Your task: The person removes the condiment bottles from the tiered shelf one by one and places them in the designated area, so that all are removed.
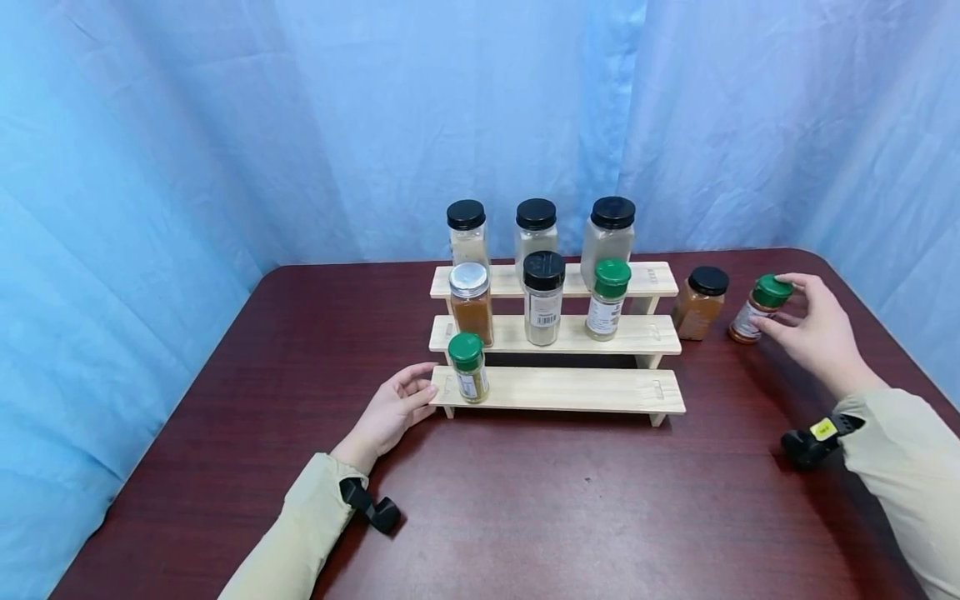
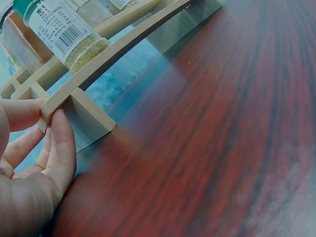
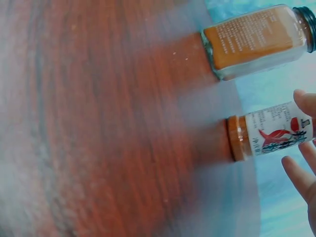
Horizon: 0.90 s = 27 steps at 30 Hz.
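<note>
At the left end of a three-tier wooden spice rack, my left hand pinches the lowest board between thumb and fingers; the left wrist view shows the thumb and fingertips on the board's corner. A green-capped spice jar stands on that board near the hand. Over at the right, my right hand holds another green-capped spice jar by its cap and upper side. Its label has red chili peppers on it, and orange-red contents show at the base. Beside it stands a black-capped jar of orange-brown powder.
The middle tier bears a silver-capped jar, a black-capped shaker and a green-capped jar. Three black-capped jars, one a larger jar, line the top tier. Blue curtains hang behind the dark red wooden table.
</note>
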Each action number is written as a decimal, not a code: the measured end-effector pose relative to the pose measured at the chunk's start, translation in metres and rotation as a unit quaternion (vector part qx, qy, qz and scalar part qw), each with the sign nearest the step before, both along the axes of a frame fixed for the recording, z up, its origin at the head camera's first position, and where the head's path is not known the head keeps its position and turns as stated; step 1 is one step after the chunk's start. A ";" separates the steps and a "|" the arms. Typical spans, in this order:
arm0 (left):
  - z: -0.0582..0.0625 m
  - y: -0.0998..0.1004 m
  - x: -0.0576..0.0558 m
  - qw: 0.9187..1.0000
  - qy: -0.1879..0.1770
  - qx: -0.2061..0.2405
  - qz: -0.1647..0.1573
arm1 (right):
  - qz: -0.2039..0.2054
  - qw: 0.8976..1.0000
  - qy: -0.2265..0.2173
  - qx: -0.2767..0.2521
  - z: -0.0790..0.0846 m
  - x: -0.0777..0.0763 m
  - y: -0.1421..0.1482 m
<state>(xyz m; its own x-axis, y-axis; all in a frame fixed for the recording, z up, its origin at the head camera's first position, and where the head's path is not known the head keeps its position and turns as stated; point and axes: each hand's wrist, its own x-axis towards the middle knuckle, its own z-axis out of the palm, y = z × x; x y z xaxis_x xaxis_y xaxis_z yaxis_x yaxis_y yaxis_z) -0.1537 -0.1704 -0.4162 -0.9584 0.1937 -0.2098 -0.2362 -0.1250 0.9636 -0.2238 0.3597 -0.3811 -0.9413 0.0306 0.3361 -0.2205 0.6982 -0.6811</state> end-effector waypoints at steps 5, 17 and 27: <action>0.001 0.000 0.001 1.000 0.000 -0.002 0.003 | -0.006 1.000 -0.020 -0.017 0.005 0.002 0.002; 0.001 0.000 0.001 1.000 -0.003 -0.006 0.004 | -0.024 0.997 -0.060 -0.041 0.019 0.015 0.012; 0.000 -0.001 0.000 1.000 -0.002 -0.003 0.002 | -0.043 0.997 -0.032 -0.060 0.033 0.035 0.005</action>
<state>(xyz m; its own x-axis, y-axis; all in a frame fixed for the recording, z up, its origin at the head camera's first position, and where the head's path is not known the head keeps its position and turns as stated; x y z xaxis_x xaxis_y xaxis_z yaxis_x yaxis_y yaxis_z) -0.1535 -0.1711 -0.4160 -0.9582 0.1879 -0.2155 -0.2402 -0.1197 0.9633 -0.1886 0.3646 -0.3479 -0.9531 0.1481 0.2641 -0.1165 0.6259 -0.7712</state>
